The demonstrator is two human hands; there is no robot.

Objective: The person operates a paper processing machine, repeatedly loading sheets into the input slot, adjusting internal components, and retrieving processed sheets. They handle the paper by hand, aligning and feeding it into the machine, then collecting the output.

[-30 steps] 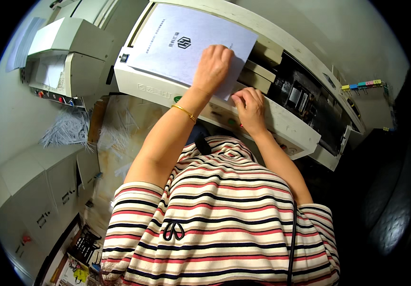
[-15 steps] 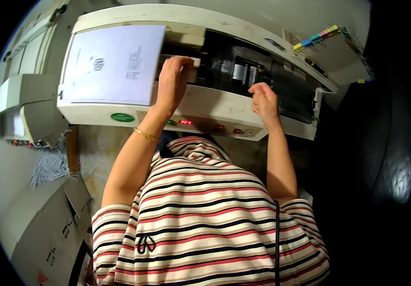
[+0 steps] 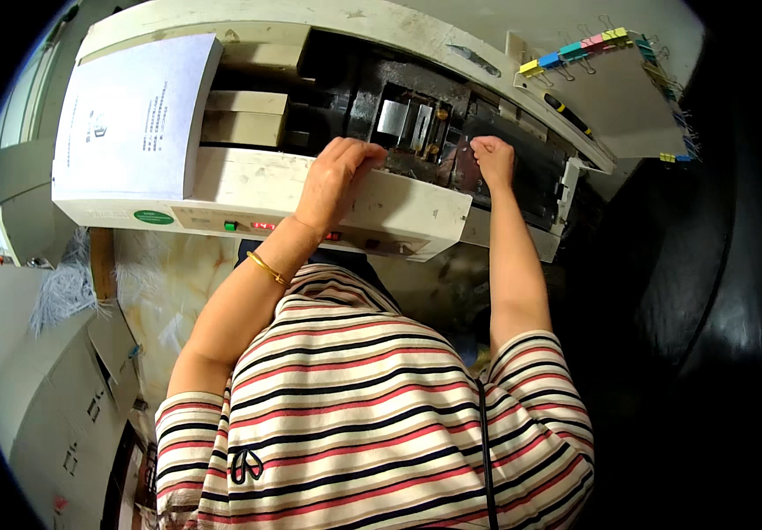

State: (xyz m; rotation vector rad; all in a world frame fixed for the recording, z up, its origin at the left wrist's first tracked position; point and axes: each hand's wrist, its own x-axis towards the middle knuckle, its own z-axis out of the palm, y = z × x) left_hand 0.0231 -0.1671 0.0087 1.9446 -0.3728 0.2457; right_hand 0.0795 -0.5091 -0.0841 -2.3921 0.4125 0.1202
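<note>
A long off-white machine (image 3: pixel 134 168), which looks like a book binder, stretches across in front of me. My left hand (image 3: pixel 335 184) is at its front ledge, fingers curled together toward the dark channel; whatever lies under the fingertips is hidden. My right hand (image 3: pixel 494 164) is closed in a loose pinch over the dark bed plate (image 3: pixel 522 185), and I cannot make out anything in it. Between and beyond the hands sits a metal mechanism (image 3: pixel 412 124) with shiny rollers or plates. A thick stack of printed white paper (image 3: pixel 134 115) lies on the machine's left end.
A cream block (image 3: pixel 244 119) sits in the channel right of the stack. Coloured binder clips (image 3: pixel 575 49) line a board at the far right, near a black-and-yellow knife (image 3: pixel 566 115). Paper shreds (image 3: pixel 67 283) hang at left, above grey-white boxes (image 3: pixel 67 424).
My view has shifted rightward. My left hand has moved right along the machine, from beside the paper stack to the ledge near the mechanism. The right hand remains closed over the right-hand bed.
</note>
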